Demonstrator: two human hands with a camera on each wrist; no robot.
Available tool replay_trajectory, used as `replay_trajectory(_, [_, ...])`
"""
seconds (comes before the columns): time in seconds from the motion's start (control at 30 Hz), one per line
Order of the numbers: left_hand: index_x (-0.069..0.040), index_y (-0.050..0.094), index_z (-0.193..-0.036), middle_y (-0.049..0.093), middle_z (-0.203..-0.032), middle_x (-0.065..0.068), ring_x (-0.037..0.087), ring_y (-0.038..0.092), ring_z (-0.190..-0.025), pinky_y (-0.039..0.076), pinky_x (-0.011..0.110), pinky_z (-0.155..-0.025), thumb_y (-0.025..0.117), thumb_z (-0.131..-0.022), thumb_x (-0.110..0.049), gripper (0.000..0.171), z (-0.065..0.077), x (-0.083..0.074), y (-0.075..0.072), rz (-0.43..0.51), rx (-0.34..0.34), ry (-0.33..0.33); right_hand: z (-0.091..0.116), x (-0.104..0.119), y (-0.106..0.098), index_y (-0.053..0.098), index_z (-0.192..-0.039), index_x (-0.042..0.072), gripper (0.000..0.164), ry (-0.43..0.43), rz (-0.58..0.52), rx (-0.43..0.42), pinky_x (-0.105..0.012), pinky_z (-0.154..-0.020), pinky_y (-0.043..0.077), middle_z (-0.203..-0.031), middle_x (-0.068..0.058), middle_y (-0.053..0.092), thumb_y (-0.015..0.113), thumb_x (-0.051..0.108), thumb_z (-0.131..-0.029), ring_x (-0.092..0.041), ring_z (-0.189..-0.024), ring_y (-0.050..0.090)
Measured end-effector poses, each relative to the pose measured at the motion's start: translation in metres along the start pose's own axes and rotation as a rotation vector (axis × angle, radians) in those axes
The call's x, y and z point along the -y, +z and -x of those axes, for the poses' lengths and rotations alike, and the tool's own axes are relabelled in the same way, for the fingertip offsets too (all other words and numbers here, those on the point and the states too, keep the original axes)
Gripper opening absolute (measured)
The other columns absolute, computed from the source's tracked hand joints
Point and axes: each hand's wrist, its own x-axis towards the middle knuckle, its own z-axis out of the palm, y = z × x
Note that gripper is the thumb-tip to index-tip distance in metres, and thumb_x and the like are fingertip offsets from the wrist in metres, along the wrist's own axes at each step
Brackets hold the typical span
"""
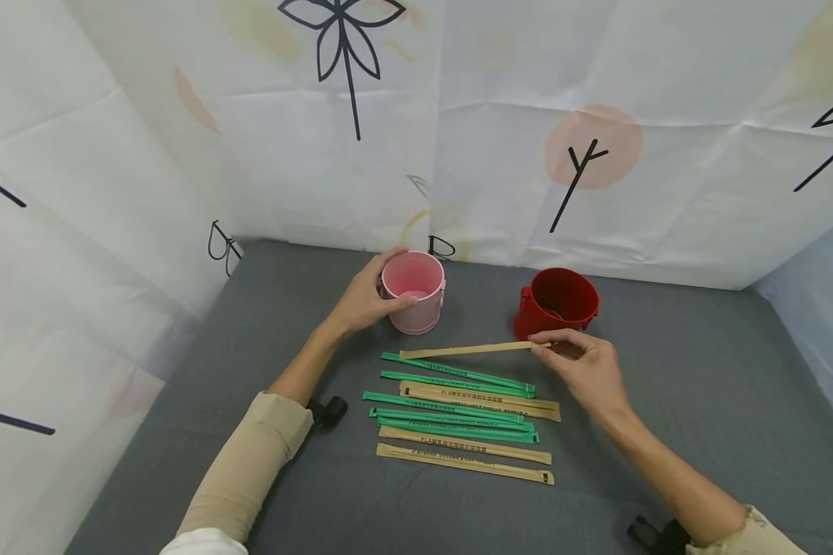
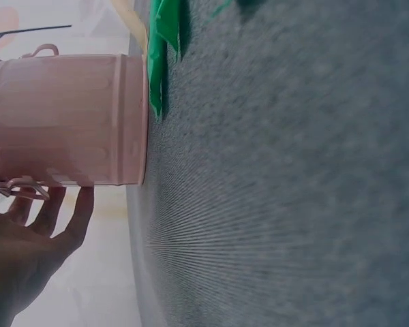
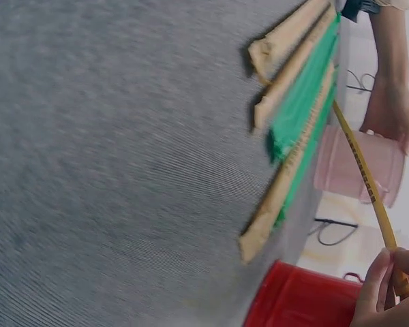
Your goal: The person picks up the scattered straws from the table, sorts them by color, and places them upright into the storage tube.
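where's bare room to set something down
Bare grey table lies right of the red bucket, left of the left forearm, and this side of the nearest tan packet. A held packet in the right grip crosses the near side of the gap between the red and pink bucket. The middle is crowded with green packets and tan ones.

- The left bucket (image 1: 423, 310) was pink.
- The right bucket (image 1: 561, 294) was red.
- Green packets (image 1: 430, 381) and tan packets (image 1: 465, 463) bore dark print.
- The surface (image 1: 694, 370) was grey.
- The cloth (image 1: 486, 62) was white with black plant outlines.
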Motion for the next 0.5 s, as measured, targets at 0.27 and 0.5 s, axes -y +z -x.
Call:
replay_trajectory(0.27, [0.002,0.034,-0.15,0.042,-0.144,0.026,0.046,0.047,-0.126,0.041,0.061,-0.1,0.077,-0.081,-0.009,0.082,0.003,-0.033,-0.007,0.059,0.052,-0.012,-0.006,0.022,-0.014,0.074,-0.107,0.0,0.022,-0.028,-0.072,-0.024,-0.019,-0.077,0.053,-0.097,-0.002,0.074,0.075,0.013,-0.09,-0.01,-0.086,0.069])
replay_trajectory(0.5, [-0.008,0.033,-0.152,0.045,-0.143,0.018,0.038,0.051,-0.124,0.045,0.056,-0.099,0.08,-0.08,-0.015,0.086,-0.005,-0.003,-0.002,0.096,0.064,0.002,-0.013,0.034,-0.024,0.073,-0.107,-0.002,0.02,-0.073,-0.092,-0.043,-0.02,-0.078,0.055,-0.094,-0.001,0.073,0.073,0.009,-0.09,-0.011,-0.084,0.07])
